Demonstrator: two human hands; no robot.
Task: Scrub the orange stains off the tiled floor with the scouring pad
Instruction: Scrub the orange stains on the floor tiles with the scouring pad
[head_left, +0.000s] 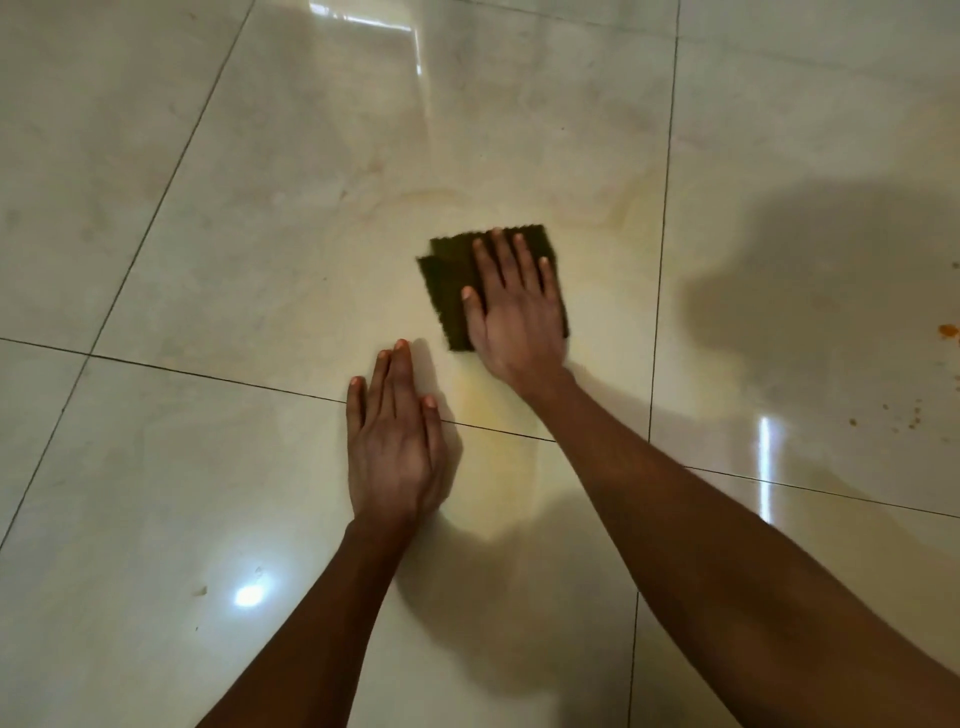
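Orange stains (948, 331) speckle the glossy cream tiled floor (260, 260) at the far right edge, well apart from the dark green square scouring pad (447, 280), which lies flat on the middle tile amid a faint yellowish smear (498, 447). Pressing down on the pad is the right hand (514, 312), its fingers straight and spread, gripping nothing. Nearer the camera and just to the left, the left hand (397, 441) rests flat on the floor across a dark grout line (208, 376), fingers straight and together.
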